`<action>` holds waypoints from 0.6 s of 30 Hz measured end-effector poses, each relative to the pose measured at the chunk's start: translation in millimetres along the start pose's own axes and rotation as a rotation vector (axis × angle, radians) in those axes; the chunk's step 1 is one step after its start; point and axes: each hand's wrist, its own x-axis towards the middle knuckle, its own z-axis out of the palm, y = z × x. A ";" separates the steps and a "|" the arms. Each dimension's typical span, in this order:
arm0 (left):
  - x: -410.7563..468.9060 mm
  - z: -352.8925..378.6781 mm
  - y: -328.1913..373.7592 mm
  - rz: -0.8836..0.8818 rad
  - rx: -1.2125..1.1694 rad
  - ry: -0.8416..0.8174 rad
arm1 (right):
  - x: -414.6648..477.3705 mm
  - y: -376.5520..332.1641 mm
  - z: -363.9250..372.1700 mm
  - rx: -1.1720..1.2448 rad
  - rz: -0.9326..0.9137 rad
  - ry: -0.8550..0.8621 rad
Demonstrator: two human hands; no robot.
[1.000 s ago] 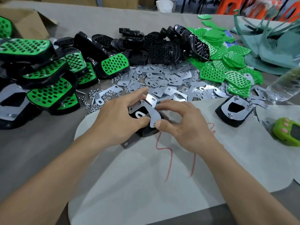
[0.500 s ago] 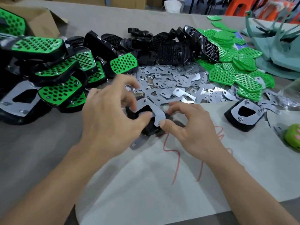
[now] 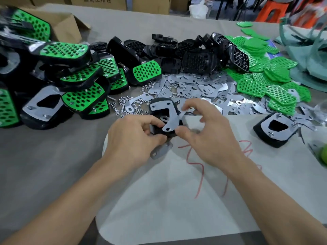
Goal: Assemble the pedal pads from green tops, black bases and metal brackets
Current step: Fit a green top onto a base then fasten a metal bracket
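Note:
A black pedal base (image 3: pixel 160 129) lies upside down at the table's middle, with my left hand (image 3: pixel 134 138) gripping its near left edge. An L-shaped metal bracket (image 3: pixel 167 114) rests on it. My right hand (image 3: pixel 207 133) pinches the bracket's lower tip between thumb and forefinger, its other fingers spread. Another loose bracket (image 3: pixel 160 151) lies just below the base. Loose brackets (image 3: pixel 198 87) are heaped behind, black bases (image 3: pixel 177 52) further back, green tops (image 3: pixel 261 76) at the right.
Finished green-and-black pedals (image 3: pixel 67 71) are stacked at the left by a cardboard box (image 3: pixel 65 25). Small nuts (image 3: pixel 127 105) are scattered left of the brackets. One upturned pedal with brackets (image 3: pixel 276 129) sits at the right. A white sheet (image 3: pixel 177 200) covers the near table.
My left hand has dropped from over the bracket to the base's near left edge, uncovering the bracket. My right hand's fingers have spread apart. The view has shifted a little.

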 end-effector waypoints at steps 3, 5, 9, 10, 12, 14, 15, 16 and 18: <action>8.3 -5.0 -5.5 0.046 -0.008 -0.087 | 16.2 -9.6 -5.4 -0.128 -0.207 -0.197; 10.4 -7.2 -7.3 0.072 -0.032 -0.116 | 26.5 -10.5 -6.9 -0.151 -0.219 -0.303; 8.6 -8.2 -8.5 0.104 -0.049 -0.112 | 32.1 1.1 -10.7 -0.046 -0.161 -0.360; 8.0 -7.7 -8.5 0.107 -0.055 -0.091 | 32.0 3.9 -10.5 -0.025 -0.155 -0.350; 7.1 -5.6 -8.3 0.101 -0.097 -0.020 | 32.1 8.5 -8.4 0.024 -0.117 -0.329; 6.0 -2.3 -6.9 0.087 -0.120 0.043 | 32.2 11.0 -6.1 0.042 -0.093 -0.312; 5.3 -0.7 -5.5 0.081 -0.125 0.058 | 31.9 11.7 -5.5 0.042 -0.089 -0.308; 4.4 0.9 -4.3 0.077 -0.135 0.068 | 31.7 11.7 -5.0 0.046 -0.087 -0.304; 2.9 3.3 -2.0 0.064 -0.166 0.082 | 31.1 10.3 -5.4 0.054 -0.078 -0.304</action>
